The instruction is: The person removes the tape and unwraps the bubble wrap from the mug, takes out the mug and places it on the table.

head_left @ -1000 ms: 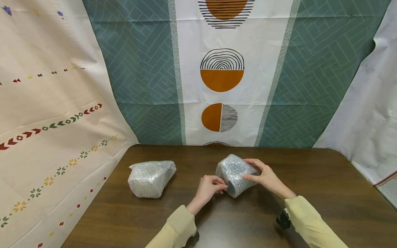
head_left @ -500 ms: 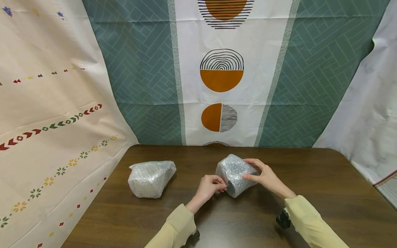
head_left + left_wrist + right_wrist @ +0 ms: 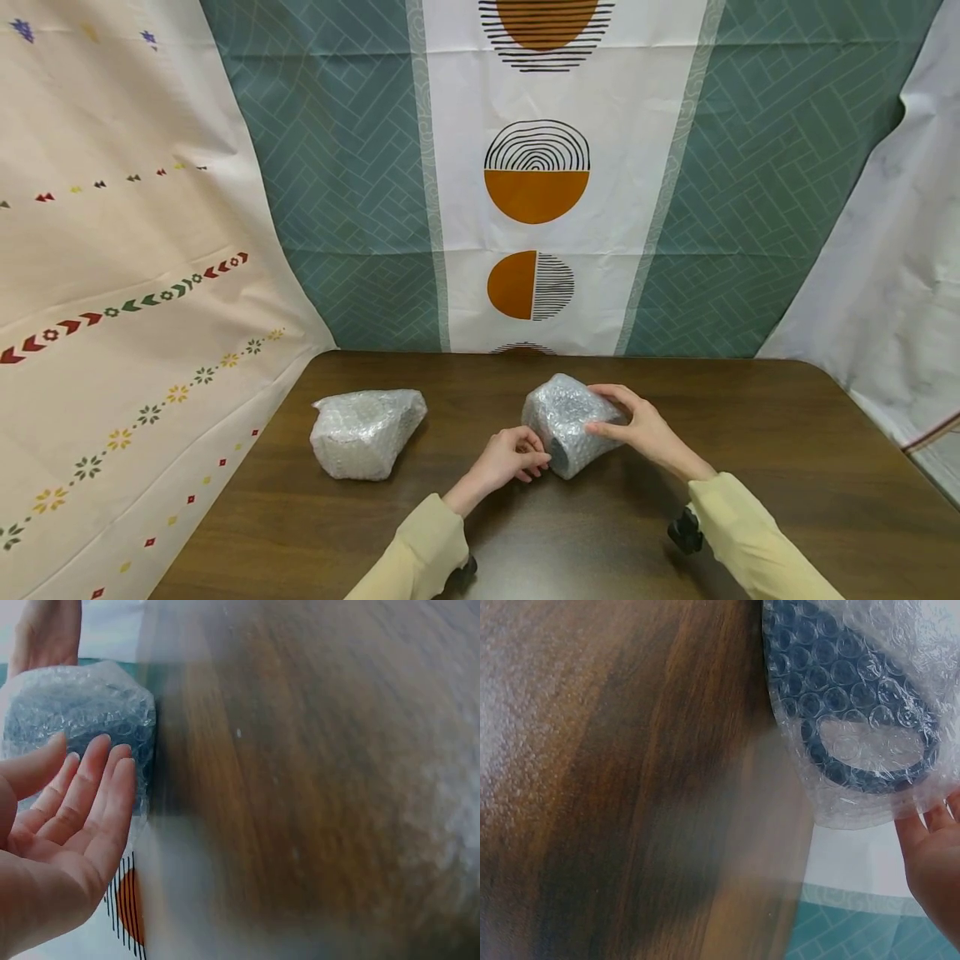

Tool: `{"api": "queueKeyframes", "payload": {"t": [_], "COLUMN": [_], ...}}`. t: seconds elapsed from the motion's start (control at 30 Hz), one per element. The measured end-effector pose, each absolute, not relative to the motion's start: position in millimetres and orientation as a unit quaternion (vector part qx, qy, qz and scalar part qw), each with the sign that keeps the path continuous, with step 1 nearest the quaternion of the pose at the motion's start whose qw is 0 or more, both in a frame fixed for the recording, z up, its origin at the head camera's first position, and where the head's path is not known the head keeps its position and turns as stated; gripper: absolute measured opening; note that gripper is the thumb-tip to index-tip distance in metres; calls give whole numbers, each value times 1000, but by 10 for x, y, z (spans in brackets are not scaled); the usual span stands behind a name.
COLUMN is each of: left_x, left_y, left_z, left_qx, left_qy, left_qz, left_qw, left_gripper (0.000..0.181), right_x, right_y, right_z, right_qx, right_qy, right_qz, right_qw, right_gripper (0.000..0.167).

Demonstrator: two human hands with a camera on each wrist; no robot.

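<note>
A bubble-wrapped dark object (image 3: pixel 566 417) lies on the table right of centre; through the wrap a dark loop like a handle shows in the right wrist view (image 3: pixel 870 776). My right hand (image 3: pixel 641 427) grips its right side, thumb in front and fingers behind. At its lower left is my left hand (image 3: pixel 513 456), fingers relaxed and slightly bent. The left wrist view shows that hand (image 3: pixel 75 817) with its fingers apart from the thumb, holding nothing; whether the fingertips touch the wrap, I cannot tell.
A second bubble-wrapped object (image 3: pixel 363 435), pale inside, rests on the left part of the brown wooden table (image 3: pixel 300 533). Patterned cloths (image 3: pixel 360 208) hang behind the table and along both sides.
My left thumb and fingers have parted from their pinch at the wrap's lower left edge, and the left wrist has shifted slightly left. My right hand and both wrapped objects have stayed put.
</note>
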State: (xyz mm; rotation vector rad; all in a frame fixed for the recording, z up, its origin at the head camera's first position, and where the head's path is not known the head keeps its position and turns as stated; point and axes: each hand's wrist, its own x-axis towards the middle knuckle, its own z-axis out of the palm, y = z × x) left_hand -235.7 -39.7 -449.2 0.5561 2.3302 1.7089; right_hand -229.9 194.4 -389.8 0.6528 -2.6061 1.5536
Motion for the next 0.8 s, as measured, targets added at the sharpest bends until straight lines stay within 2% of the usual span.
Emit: {"api": "queueKeyframes", "payload": {"t": [0.13, 0.33, 0.47, 0.8], "left_x": [-2314, -2142, -2131, -2202], "left_y": [-388, -370, -363, -353], "left_z": [-4439, -4155, -4127, -4227], "left_qx": [195, 208, 211, 180], "left_qy": [794, 801, 793, 755], "left_qz": [570, 558, 570, 625], "left_qw": [87, 59, 44, 81], "left_gripper": [11, 9, 9, 9], "right_x": [-2306, -2304, -2306, -2295], "right_y": [1950, 1940, 1943, 1941], "right_z": [-3898, -3893, -3896, -3905], "right_qx": [214, 216, 217, 215], "right_qy": [-836, -838, -837, -838], "right_qz": [505, 500, 502, 500], "right_qw": [20, 22, 22, 27], "right_gripper": [58, 58, 58, 58]}}
